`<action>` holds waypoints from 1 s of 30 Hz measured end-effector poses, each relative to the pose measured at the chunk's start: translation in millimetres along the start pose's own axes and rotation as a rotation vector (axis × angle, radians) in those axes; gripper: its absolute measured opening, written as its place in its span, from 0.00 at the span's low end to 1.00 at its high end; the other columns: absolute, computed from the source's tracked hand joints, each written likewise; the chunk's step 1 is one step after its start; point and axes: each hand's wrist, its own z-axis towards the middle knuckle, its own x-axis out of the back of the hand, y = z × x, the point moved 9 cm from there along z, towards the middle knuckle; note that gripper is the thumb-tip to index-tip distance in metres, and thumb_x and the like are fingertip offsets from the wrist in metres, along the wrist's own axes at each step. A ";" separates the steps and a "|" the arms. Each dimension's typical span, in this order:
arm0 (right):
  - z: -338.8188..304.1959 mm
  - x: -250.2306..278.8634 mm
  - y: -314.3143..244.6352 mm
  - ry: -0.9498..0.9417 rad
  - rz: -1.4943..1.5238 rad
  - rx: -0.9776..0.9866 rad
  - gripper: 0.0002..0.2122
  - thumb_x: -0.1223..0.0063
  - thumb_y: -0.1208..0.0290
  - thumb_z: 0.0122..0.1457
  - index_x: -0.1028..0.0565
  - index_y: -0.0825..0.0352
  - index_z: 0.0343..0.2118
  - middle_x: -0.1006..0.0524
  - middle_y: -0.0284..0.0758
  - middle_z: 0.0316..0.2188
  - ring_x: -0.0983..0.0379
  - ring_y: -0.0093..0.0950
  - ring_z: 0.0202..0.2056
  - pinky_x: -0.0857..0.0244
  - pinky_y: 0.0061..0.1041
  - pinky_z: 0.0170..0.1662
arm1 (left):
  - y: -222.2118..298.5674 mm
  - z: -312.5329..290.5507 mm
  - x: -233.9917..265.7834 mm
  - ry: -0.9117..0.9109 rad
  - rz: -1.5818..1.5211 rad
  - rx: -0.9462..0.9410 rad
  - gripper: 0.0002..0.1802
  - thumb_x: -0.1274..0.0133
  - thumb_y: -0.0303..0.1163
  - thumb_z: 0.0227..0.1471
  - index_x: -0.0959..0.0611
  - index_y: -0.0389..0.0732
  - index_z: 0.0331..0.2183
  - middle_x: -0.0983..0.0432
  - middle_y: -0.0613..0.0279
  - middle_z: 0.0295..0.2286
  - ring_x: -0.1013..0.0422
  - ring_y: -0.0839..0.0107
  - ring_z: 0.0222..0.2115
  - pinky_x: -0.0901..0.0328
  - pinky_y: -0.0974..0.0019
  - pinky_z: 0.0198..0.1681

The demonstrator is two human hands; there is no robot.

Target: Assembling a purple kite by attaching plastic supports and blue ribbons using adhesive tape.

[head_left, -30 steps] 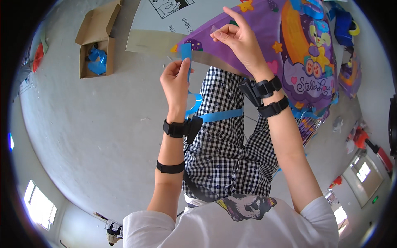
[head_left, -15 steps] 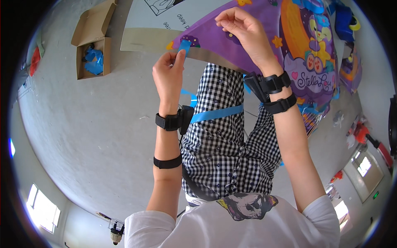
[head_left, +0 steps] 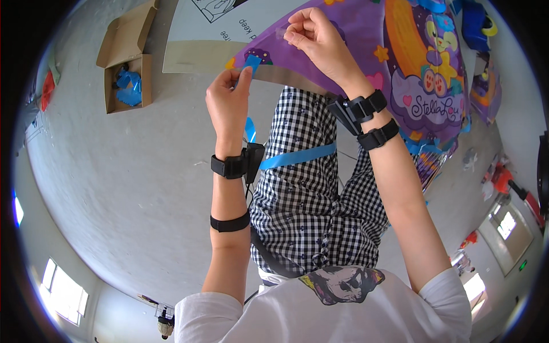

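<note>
My left hand (head_left: 227,100) is closed in a pinch on a blue ribbon (head_left: 253,64), holding its end against the pointed corner of a purple kite (head_left: 289,60) printed with cartoon figures and stars. Over the kite, to the right of that corner, my right hand (head_left: 321,44) pinches thumb against fingers. At its fingertips shows a small see-through piece (head_left: 281,34); whether it is tape or plastic film I cannot tell. More of the ribbon runs across my checked trousers (head_left: 303,123).
A grey-and-beige printed sheet (head_left: 197,54) lies under the kite. On the grey floor (head_left: 143,188) to the left stands an open cardboard box (head_left: 108,97) with blue material (head_left: 130,91) inside. Another patterned kite piece (head_left: 486,94) and red items (head_left: 503,180) are at the right.
My right hand has shifted slightly left and toward the ribbon end, and the clear piece now shows at its fingertips. My left hand moved a little left, still pinching the ribbon.
</note>
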 end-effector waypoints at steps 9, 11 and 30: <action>-2.0 4.6 -5.7 0.082 -0.080 0.097 0.09 0.47 0.71 0.61 0.33 0.66 0.40 0.25 0.31 0.34 0.27 0.20 0.36 0.31 0.18 0.40 | 0.6 1.5 1.9 0.034 0.020 -0.059 0.15 0.42 0.35 0.51 0.21 0.32 0.23 0.35 0.68 0.13 0.43 0.82 0.15 0.48 0.72 0.19; -1.9 4.2 -5.5 0.081 -0.090 0.097 0.09 0.47 0.71 0.61 0.33 0.66 0.40 0.25 0.31 0.34 0.27 0.20 0.36 0.31 0.19 0.41 | 1.8 1.2 2.2 0.045 0.046 -0.065 0.15 0.42 0.36 0.51 0.21 0.33 0.23 0.35 0.68 0.13 0.43 0.81 0.15 0.48 0.72 0.19; -14.7 -36.4 -43.6 0.399 -0.734 0.279 0.38 0.31 0.68 0.43 0.41 0.66 0.57 0.28 0.42 0.40 0.26 0.39 0.37 0.30 0.34 0.36 | 8.3 1.1 3.9 0.061 0.176 -0.044 0.15 0.42 0.39 0.51 0.19 0.35 0.25 0.30 0.65 0.13 0.38 0.77 0.13 0.43 0.70 0.20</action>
